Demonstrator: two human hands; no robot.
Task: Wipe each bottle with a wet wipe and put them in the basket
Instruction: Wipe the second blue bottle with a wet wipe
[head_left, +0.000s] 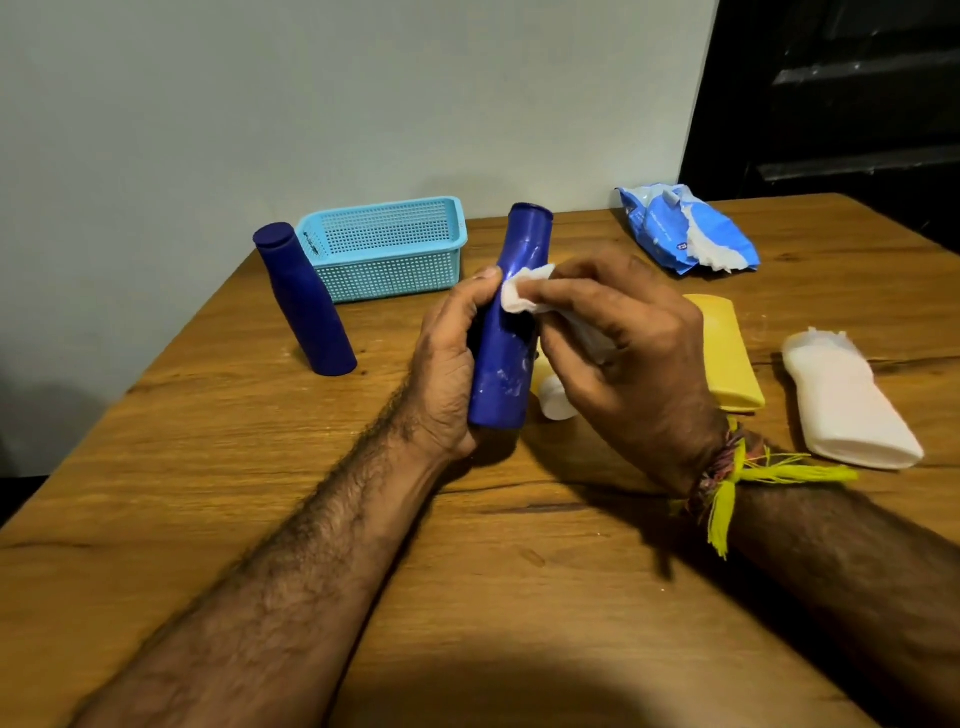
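Note:
My left hand (447, 364) grips a dark blue bottle (506, 374) upright above the wooden table (260, 493). My right hand (623, 353) presses a white wet wipe (522, 293) against the bottle's upper body. A second dark blue bottle (306, 306) stands on the table to the left, next to the light blue mesh basket (387, 249), which looks empty. A yellow bottle (727, 358) lies on its side behind my right hand, its white cap (556, 402) showing below my palm. A white bottle (847, 400) lies at the right.
A blue pack of wet wipes (685, 228) lies open at the back right, with wipes sticking out. A pale wall stands behind the table's far edge. A dark opening lies at the far right. A yellow thread band is tied around my right wrist.

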